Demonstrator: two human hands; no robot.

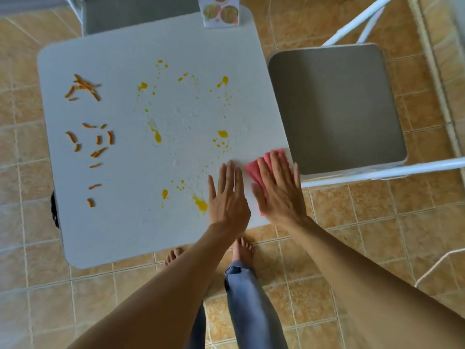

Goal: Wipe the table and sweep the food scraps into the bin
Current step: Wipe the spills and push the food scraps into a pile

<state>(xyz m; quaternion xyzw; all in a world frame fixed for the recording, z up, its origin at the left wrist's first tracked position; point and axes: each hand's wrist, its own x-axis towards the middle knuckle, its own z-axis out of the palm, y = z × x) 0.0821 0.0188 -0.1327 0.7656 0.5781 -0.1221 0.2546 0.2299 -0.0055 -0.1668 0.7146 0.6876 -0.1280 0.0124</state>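
A white square table (pixel 120 230) carries orange peel scraps (pixel 90 137) along its left side and yellow liquid splashes (pixel 157 136) across its middle. A pink cloth (pixel 253 168) lies flat at the table's near right corner. My right hand (pixel 279 190) presses flat on the cloth, fingers spread. My left hand (pixel 227 197) rests flat on the bare tabletop just left of the cloth, next to a yellow splash (pixel 200 204), holding nothing. No bin can be seen.
A grey-seated chair with a white frame (pixel 337 109) stands against the table's right edge. Another grey chair (pixel 141 13) sits at the far side. A printed menu card (pixel 221 11) stands on the far edge. The floor is tan tile; my bare feet are below the table.
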